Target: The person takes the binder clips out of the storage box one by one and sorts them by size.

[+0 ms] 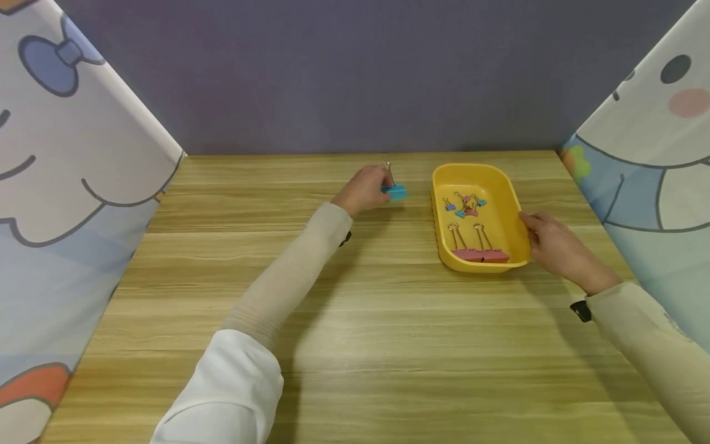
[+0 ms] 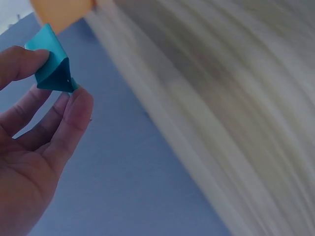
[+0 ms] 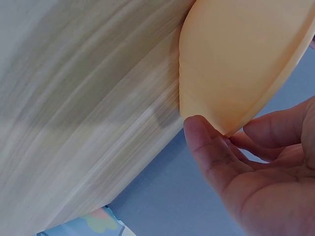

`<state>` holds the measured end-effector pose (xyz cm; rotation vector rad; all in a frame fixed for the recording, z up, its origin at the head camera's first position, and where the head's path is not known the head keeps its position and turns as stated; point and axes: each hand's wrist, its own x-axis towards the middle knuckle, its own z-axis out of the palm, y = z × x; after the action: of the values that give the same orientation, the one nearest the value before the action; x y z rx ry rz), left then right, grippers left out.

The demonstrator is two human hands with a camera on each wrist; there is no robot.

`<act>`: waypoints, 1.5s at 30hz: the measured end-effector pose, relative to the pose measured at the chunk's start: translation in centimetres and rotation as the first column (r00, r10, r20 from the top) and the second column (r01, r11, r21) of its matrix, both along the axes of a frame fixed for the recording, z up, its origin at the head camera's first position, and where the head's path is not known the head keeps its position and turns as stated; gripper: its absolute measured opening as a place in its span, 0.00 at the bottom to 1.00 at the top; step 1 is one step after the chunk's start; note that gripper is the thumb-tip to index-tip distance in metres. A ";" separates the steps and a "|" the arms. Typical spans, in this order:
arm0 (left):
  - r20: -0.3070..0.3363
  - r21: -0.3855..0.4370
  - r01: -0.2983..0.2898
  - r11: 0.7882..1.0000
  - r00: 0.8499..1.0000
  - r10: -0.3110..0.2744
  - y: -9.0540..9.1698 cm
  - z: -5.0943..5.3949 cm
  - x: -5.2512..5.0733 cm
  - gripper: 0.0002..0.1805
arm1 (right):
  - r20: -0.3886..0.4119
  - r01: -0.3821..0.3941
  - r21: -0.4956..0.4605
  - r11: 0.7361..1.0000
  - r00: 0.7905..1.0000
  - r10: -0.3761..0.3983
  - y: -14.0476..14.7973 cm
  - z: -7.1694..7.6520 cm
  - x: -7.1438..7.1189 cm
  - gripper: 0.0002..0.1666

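Note:
My left hand [image 1: 364, 189] pinches a large blue binder clip [image 1: 396, 192], held a little left of the yellow tray [image 1: 440, 240]. In the left wrist view, the thumb and fingers of the left hand [image 2: 39, 128] hold the teal-blue clip [image 2: 55, 59] by its sides. My right hand [image 1: 560, 250] grips the tray's right rim. The right wrist view shows the right hand [image 3: 261, 167] with thumb and fingers on the edge of the tray [image 3: 236, 59]. Two large pink clips [image 1: 481, 256] lie at the tray's near end, and several small coloured clips [image 1: 470, 211] lie farther back.
The wooden table [image 1: 355, 345] extends in front of and left of the tray. A grey-purple panel [image 1: 355, 74] stands along its far edge. Cartoon-printed panels flank it on the left [image 1: 100, 166] and right [image 1: 654, 179].

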<state>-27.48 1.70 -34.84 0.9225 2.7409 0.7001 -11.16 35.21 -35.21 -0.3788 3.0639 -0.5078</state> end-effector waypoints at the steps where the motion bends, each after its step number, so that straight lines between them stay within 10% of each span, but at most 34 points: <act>1: 0.007 -0.015 -0.002 1.000 1.000 0.002 -0.1 -0.2 -0.2 0.08 | 0.000 0.000 -0.001 1.000 1.000 0.000 0.0 0.0 0.0 0.29; 17: 0.072 -0.206 0.043 0.978 0.997 -0.029 -0.6 -2.3 -1.9 0.11 | -0.009 -0.004 -0.019 1.000 1.000 0.003 0.1 -0.2 0.1 0.27; 45: 0.111 -0.181 0.023 0.983 0.994 -0.003 -1.1 -2.9 -2.3 0.09 | -0.030 -0.015 -0.028 0.999 0.999 0.014 0.2 -0.3 0.2 0.27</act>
<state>-29.83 0.62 -37.77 0.8342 2.6458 0.4726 -10.96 35.44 -35.49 -0.4128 3.0827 -0.5509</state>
